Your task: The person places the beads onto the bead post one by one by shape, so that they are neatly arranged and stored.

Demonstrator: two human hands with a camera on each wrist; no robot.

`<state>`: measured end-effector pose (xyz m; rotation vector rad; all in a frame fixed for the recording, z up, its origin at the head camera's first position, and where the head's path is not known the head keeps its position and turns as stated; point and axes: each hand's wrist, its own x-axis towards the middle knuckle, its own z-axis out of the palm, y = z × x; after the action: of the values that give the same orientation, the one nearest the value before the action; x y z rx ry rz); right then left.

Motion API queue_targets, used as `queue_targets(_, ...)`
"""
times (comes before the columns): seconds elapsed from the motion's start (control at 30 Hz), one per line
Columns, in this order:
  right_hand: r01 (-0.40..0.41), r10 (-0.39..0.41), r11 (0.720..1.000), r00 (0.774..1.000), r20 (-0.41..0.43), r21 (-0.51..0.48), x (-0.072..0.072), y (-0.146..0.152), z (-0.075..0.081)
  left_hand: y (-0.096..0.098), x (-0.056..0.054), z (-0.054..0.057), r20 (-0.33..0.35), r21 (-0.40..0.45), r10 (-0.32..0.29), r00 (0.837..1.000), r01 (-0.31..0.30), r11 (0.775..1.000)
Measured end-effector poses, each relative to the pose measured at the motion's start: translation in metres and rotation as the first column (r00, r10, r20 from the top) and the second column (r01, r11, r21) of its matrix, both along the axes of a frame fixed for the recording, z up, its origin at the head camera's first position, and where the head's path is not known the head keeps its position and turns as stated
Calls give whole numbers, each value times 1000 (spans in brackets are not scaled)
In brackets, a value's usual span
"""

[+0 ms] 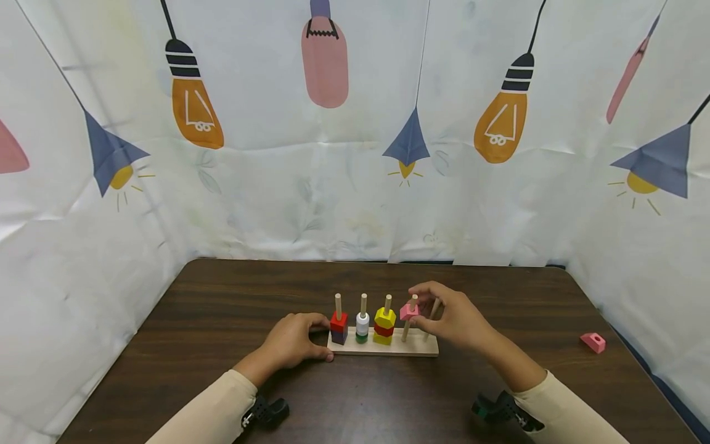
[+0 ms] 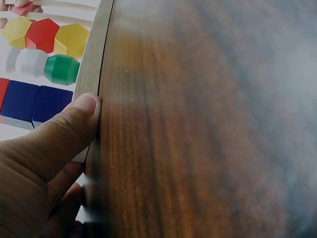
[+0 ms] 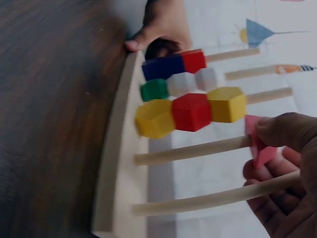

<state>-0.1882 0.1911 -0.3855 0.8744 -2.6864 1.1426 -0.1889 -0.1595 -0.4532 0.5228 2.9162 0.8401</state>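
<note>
A wooden peg board (image 1: 383, 350) stands on the table with a row of upright pegs. My left hand (image 1: 294, 340) grips its left end, thumb on the front edge (image 2: 91, 74) and fingers behind. Between thumb and fingers, my right hand (image 1: 452, 314) pinches a pink block (image 3: 260, 141) near the top of the fourth peg (image 3: 193, 151); the peg's tip shows above it in the head view. Dark blue blocks (image 2: 37, 101) sit under a red block (image 1: 339, 321) on the leftmost peg. The rightmost peg (image 3: 218, 194) is bare, close to my right fingers.
The second peg carries white pieces (image 3: 182, 85) over a green one (image 2: 62, 70). On the third, a red hexagonal block (image 3: 191, 112) lies between yellow ones. Another pink block (image 1: 593, 342) lies at the right of the brown table (image 1: 388, 401). A printed cloth (image 1: 266, 203) hangs behind.
</note>
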Motion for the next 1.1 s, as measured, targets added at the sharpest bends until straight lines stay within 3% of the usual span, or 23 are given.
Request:
queue_targets(0.13, 46, -44, 998, 998, 44, -32, 0, 0, -12, 0, 0, 0, -4, 1, -4, 1000, 4, 1000)
queue_targets(0.6, 34, -34, 999, 985, 168, 4, -4, -1, -50, 0, -1, -2, -5, -4, 1, 1000, -1, 1000)
queue_targets(1.1, 62, -74, 996, 979, 189, 69, -4, -1, -65, -1, -2, -3, -4, -2, -10, 1000, 10, 1000)
